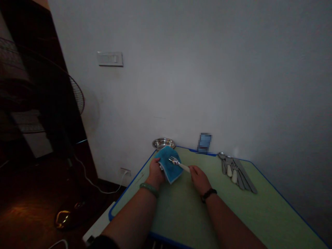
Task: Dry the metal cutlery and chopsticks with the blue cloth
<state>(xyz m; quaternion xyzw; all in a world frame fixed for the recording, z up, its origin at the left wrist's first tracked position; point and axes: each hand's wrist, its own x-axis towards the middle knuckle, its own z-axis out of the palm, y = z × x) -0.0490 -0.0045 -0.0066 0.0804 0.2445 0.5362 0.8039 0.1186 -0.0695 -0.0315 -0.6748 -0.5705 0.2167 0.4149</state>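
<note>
My left hand (156,172) grips a blue cloth (169,169) by its left side, and the cloth spreads out over the table. In my right hand (199,178) is a fork (183,166) with a pale handle, held near the handle's end. The fork's metal tines point left and lie over the face of the cloth; whether they press on it I cannot tell. Behind the cloth, at the table's far left corner, sits a shiny metal bowl (164,142), partly hidden by the cloth.
On the right of the green, blue-edged table (181,214) lies a row of cutlery (237,173) with grey and pale handles. A blurred-out phone-like object (204,142) leans against the wall (207,86). To the left stands a fan (75,93), with a white cable (95,188) at a wall socket.
</note>
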